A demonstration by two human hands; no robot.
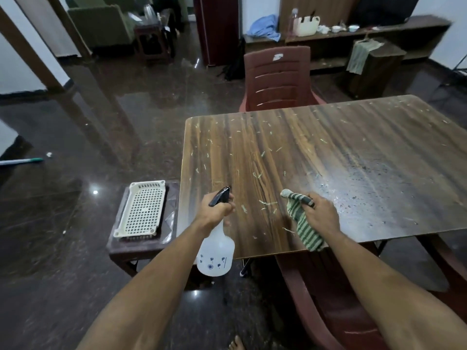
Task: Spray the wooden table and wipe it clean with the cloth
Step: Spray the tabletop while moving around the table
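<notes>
The wooden table fills the right half of the view, strewn with pale scraps and wet with droplets on its right part. My left hand grips the neck of a white spray bottle with a black nozzle, held over the table's near left corner. My right hand holds a green striped cloth just above the table's near edge, and the cloth hangs down past that edge.
A maroon plastic chair stands at the table's far side and another is under its near edge. A low stool with a white perforated tray sits left of the table. Dark glossy floor lies all around.
</notes>
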